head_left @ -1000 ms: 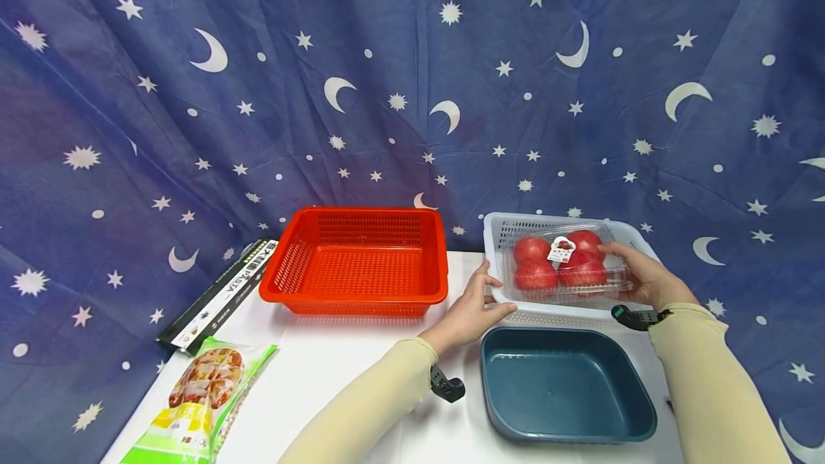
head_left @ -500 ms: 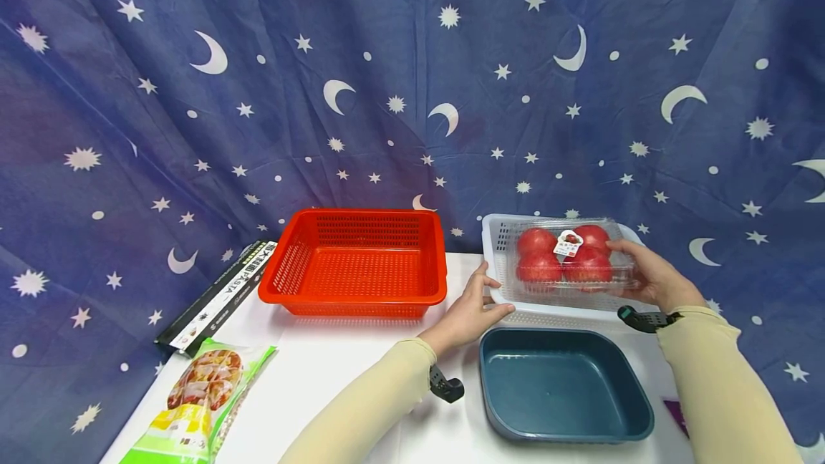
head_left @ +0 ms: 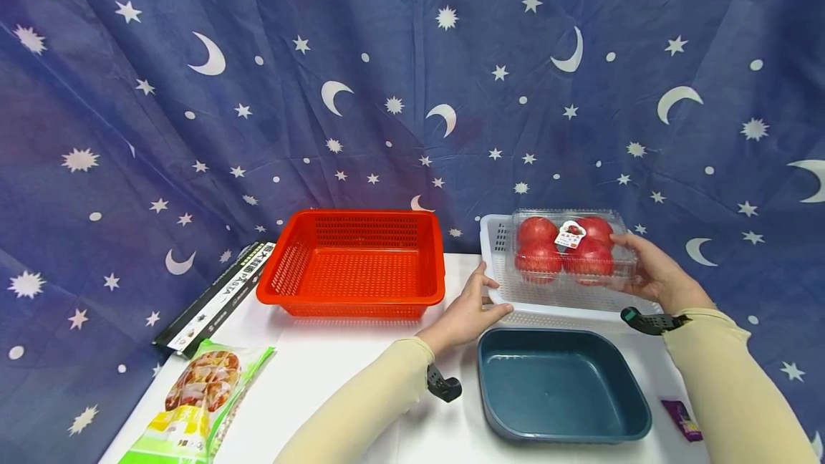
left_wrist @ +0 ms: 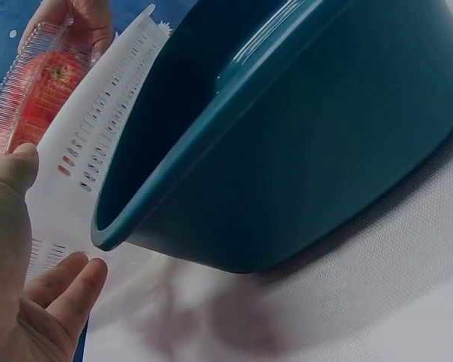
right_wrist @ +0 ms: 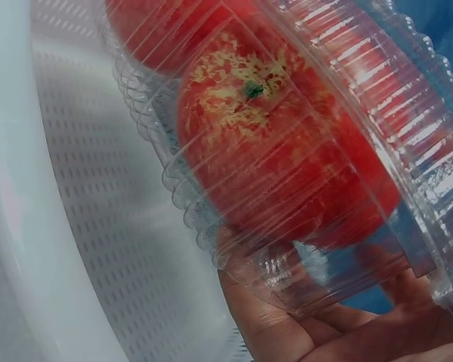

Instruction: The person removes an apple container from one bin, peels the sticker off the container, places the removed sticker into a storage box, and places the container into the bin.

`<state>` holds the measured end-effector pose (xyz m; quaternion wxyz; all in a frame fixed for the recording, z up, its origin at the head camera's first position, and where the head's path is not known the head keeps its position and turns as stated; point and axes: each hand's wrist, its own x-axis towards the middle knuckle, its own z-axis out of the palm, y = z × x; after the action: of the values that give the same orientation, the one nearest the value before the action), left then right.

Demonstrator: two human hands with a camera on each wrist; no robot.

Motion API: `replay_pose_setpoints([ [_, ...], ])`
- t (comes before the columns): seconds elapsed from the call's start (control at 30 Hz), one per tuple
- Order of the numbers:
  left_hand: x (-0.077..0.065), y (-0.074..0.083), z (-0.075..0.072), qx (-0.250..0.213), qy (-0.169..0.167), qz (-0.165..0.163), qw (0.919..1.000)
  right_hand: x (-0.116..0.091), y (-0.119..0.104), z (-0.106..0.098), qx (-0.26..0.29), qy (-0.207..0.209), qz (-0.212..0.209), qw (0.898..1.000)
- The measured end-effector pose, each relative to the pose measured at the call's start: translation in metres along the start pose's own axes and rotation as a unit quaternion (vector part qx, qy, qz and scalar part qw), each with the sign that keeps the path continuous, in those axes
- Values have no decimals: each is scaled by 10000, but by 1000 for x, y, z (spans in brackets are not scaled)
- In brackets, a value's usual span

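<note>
My right hand [head_left: 664, 274] grips the right end of a clear plastic box of red apples [head_left: 538, 256], above the white basket [head_left: 567, 312]. A white label with a fruit picture lies on the box's lid. In the right wrist view, fingers show through the clear plastic beside an apple [right_wrist: 287, 151], and the perforated basket wall [right_wrist: 121, 219] lies to the left. My left hand [head_left: 467, 313] rests with spread fingers at the basket's front left corner. In the left wrist view its thumb is by the rim and two fingertips [left_wrist: 79, 290] are lower down near the wall.
A dark blue basin [head_left: 554, 385] stands in front of the white basket. To the left are a red basket [head_left: 361, 303], a black-and-white pasta box [head_left: 219, 299] and a green food bag [head_left: 200, 399]. A small purple packet [head_left: 682, 419] lies near my right sleeve.
The apple box has risen out of the white basket, with my right hand shifting slightly right. The purple packet has come into view beside the sleeve. My left hand stays at the corner.
</note>
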<state>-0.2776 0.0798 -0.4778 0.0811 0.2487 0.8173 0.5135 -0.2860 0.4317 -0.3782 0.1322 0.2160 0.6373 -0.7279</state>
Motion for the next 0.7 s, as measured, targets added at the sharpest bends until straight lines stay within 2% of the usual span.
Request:
replay_pose_setpoints([
  [0.2,0,2,-2,17,-18,-56,10000,-5,-2,2,36,-70,-73,9999],
  [0.43,0,2,-1,21,14,-99,9999,-11,-3,-1,333,-121,-72,9993],
  [0.7,-1,1,-1,-13,21,-66,10000,-21,-3,3,538,-312,-269,9977],
])
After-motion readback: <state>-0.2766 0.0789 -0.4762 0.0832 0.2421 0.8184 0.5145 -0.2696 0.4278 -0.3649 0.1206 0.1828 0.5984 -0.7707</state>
